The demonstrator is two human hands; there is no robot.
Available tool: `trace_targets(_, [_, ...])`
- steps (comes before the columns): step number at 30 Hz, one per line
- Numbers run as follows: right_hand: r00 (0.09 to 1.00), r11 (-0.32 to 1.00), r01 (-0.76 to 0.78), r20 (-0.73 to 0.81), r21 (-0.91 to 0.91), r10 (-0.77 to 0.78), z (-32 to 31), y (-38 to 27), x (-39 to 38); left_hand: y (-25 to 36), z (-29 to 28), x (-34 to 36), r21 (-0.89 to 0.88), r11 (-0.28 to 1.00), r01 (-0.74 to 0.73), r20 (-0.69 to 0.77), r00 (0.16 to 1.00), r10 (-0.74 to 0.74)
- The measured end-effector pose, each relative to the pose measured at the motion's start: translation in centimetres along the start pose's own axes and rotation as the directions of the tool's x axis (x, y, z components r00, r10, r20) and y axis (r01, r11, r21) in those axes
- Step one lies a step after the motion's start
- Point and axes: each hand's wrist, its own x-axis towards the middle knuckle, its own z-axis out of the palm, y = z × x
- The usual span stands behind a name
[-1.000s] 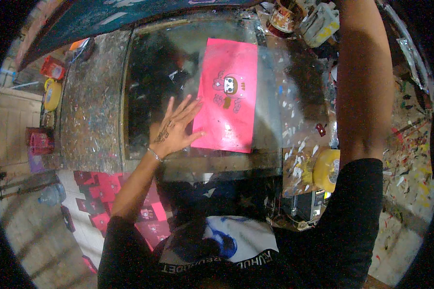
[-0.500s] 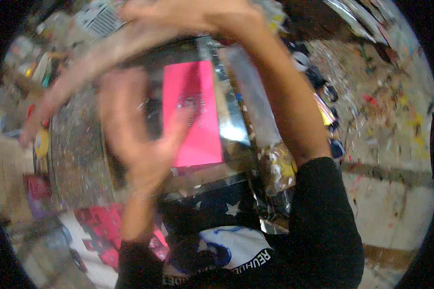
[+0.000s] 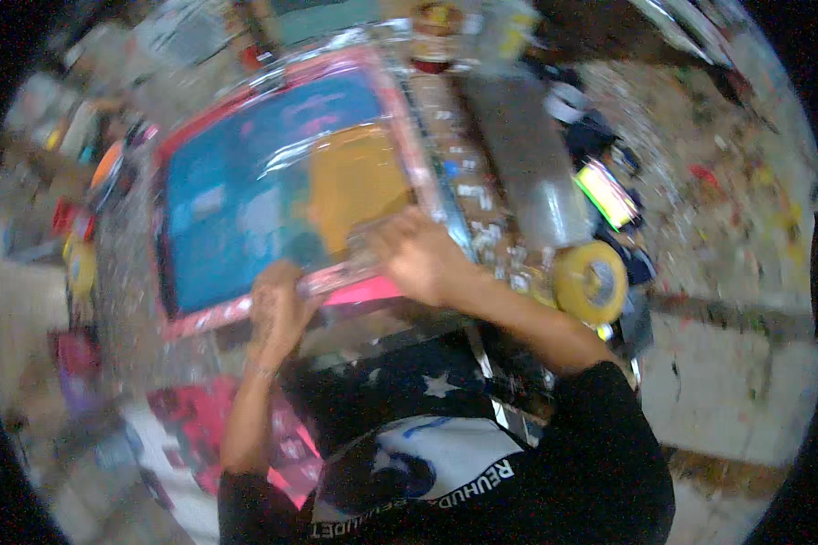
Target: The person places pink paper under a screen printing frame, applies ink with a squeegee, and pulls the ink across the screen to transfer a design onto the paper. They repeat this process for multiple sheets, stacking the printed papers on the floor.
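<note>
As the screen [image 3: 236,195] overlaps the pink sheet [image 3: 368,292], we see just a strip of it, at the screen's 5 o'clock. Our left hand [image 3: 279,309] is at 6, fingers at the near rail [image 3: 204,318]; right hand [image 3: 423,259] at 4, fingers curled by the same rail. Probably spread like that so we control the edge from two points. Blur: we can't tell whether either grip is clamped or just resting. Orange patch [image 3: 359,182] sits at 3 on the screen. Slab [image 3: 527,163] farther out at 3, tape roll [image 3: 591,282] at 4, both off the screen, presumably parked within our right-side reach.
</note>
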Motion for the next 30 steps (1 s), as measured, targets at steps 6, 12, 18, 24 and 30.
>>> trace_targets(6, [0.978, 0.998, -0.066, 0.197, 0.006, 0.063, -1.4, 2.2, 4.8, -0.5, -0.5, -0.4, -0.043, 0.998, -0.042, 0.047, 0.998, 0.044])
trace_targets(12, [0.889, 0.988, -0.148, 0.443, 0.046, 0.113, 0.3, 6.1, 8.1, -0.1, -0.4, -0.3, -0.058, 0.997, -0.045, -0.043, 0.998, 0.042])
trace_targets(18, [0.905, 0.927, -0.226, 0.417, 0.298, 0.086, -1.9, 7.2, 9.5, 0.0, -0.4, -0.3, -0.069, 0.998, 0.015, 0.008, 1.000, -0.014])
trace_targets(24, [0.911, 0.970, -0.200, 0.390, 0.140, 0.131, -2.3, 2.7, 5.1, 0.7, -1.8, 0.5, -0.080, 0.996, 0.030, 0.081, 0.996, -0.023])
trace_targets(30, [0.997, 0.997, -0.076, 0.000, 0.019, 0.076, 3.2, 5.4, 6.0, 0.2, -1.4, -0.1, -0.081, 0.996, 0.032, 0.058, 0.998, -0.028])
